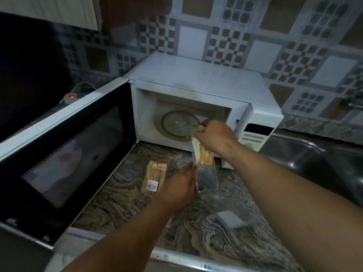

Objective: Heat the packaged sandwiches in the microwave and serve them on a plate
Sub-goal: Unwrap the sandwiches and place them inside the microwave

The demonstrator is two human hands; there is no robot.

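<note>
The right hand (pixel 212 134) grips the top of a stack of sandwich slices (pixel 202 154), drawing it up out of a clear plastic pack (pixel 208 179), which the left hand (pixel 178 187) holds from its near left side, fingers curled against the wrapper. The slices hang below the right fist, just in front of the open microwave (pixel 196 85), whose glass turntable (pixel 176 124) lies beyond the knuckles. Risk one: the grip takes only the upper edge, so the lower slices could fan apart or shed filling onto the countertop (pixel 196 232); cause, a soft stack held at one end. Risk two: the thin pack could snag on the bread and lift with it if the left hand slips. Risk three: the door (pixel 64 154) stands wide to the left of the left forearm and could be knocked. Count: one sandwich stack in hand, one sealed sandwich pack (pixel 155 177) with a barcode label lying just left of the left hand, one opened pack, one microwave, one white card-like piece (pixel 229 218) near the right forearm. No plate is in view.
</note>
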